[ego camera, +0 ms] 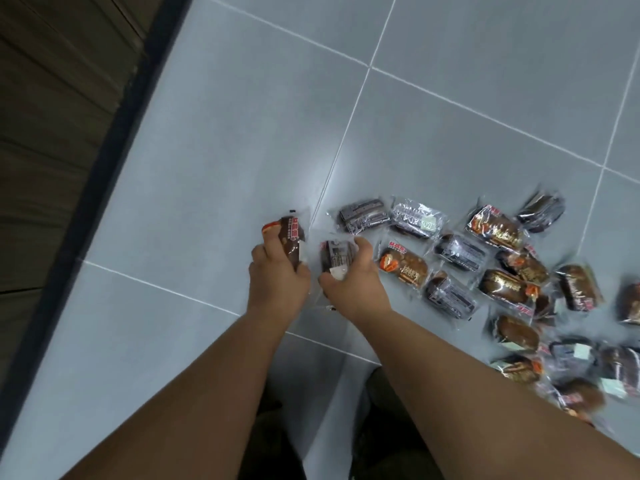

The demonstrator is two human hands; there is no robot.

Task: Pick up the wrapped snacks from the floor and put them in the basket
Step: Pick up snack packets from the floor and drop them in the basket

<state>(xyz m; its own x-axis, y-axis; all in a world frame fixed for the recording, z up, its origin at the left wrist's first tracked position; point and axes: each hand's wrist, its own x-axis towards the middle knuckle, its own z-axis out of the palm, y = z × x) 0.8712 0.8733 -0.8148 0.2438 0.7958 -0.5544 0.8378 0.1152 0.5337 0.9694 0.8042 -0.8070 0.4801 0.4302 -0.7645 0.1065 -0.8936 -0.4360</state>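
The left hand [277, 275] grips 1 snack [292, 242], the right hand [349, 285] another snack [337, 259]; slick wrappers could slip; basket unseen.

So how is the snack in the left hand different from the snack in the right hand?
The left hand grips a snack with red print; the right hand grips a snack with grey print. The snack with red print pokes far past the fingers; the snack with grey print sits tucked between thumb and fingers. Both are dark brown in clear wrappers.
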